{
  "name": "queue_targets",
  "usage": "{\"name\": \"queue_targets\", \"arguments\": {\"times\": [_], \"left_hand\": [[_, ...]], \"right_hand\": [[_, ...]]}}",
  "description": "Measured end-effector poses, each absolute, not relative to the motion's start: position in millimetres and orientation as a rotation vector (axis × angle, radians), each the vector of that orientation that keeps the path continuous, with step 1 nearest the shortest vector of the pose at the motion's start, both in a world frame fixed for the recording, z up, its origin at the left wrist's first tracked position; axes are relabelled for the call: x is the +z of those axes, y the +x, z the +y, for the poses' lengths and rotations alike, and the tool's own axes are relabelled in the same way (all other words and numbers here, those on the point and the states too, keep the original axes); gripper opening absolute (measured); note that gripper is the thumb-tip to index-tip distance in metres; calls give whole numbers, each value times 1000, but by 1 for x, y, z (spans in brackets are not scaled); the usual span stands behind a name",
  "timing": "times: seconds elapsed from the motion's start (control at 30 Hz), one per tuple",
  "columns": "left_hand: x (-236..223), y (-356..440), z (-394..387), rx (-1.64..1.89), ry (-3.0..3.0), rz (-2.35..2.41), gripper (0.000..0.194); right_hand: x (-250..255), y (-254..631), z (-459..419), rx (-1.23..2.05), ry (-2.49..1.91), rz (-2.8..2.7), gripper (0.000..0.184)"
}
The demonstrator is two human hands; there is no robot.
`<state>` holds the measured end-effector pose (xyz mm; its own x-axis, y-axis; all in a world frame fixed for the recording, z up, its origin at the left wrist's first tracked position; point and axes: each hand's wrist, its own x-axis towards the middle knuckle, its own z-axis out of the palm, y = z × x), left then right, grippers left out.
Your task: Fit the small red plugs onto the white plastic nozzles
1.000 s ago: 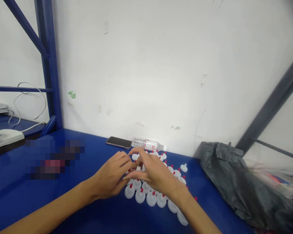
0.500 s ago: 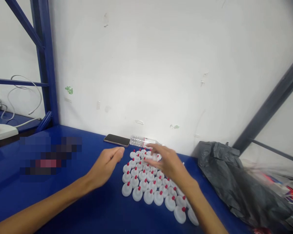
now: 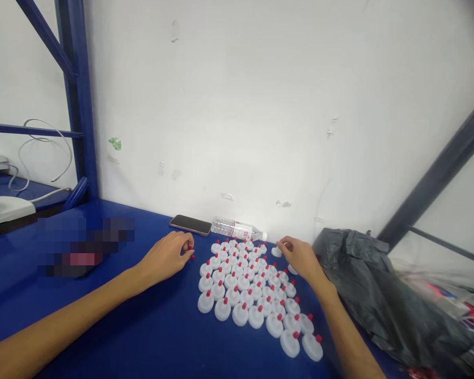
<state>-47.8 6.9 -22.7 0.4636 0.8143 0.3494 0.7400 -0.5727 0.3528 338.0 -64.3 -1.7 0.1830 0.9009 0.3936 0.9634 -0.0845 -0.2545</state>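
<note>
Many round white plastic pieces with small red tips [image 3: 240, 315] stand in close rows on the blue table. To their left my left hand [image 3: 168, 256] rests low over the table, thumb and forefinger curled together at a small red tip [image 3: 190, 247]. A second loose red tip [image 3: 193, 257] lies just below those fingers. At the far right of the rows my right hand [image 3: 300, 257] pinches the edge of a white round piece [image 3: 276, 252] that shows no red tip. Another white piece [image 3: 292, 269] is partly hidden under that hand.
A phone [image 3: 190, 225] and a clear plastic bottle [image 3: 237, 230] lie along the wall. A dark grey plastic bag [image 3: 351, 273] covers the right side. Blue frame posts [image 3: 79, 105] rise at left, near a blurred-out object [image 3: 82, 255] on the table [image 3: 142, 337].
My right hand has moved right, off the rows to the white piece beyond them. My left hand has gone down slightly, and its fingers now meet at the red tips.
</note>
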Motion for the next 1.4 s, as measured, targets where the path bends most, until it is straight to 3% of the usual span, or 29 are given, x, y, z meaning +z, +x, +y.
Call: {"name": "queue_targets", "arguments": {"times": [0.27, 0.67, 0.93, 1.1, 1.3, 1.4], "left_hand": [[-18, -50, 4, 518, 2420, 1424, 10], [-19, -49, 5, 529, 2344, 1381, 18], [-24, -49, 7, 535, 2331, 1326, 17], [-21, -49, 5, 554, 2324, 1323, 16], [-10, -45, -6, 800, 2380, 1332, 24], [-6, -42, -16, 1018, 2505, 1140, 22]], "right_hand": [[-5, 336, -67, -120, -2090, -1805, 21], [-12, 305, -63, 17, -1811, -2032, 55], [-13, 311, -62, -108, -1765, -1967, 49], [4, 301, -69, -320, -1699, -1821, 34], [18, 262, -82, -348, -1493, -1932, 22], [23, 237, -92, -329, -1368, -2056, 27]]}}
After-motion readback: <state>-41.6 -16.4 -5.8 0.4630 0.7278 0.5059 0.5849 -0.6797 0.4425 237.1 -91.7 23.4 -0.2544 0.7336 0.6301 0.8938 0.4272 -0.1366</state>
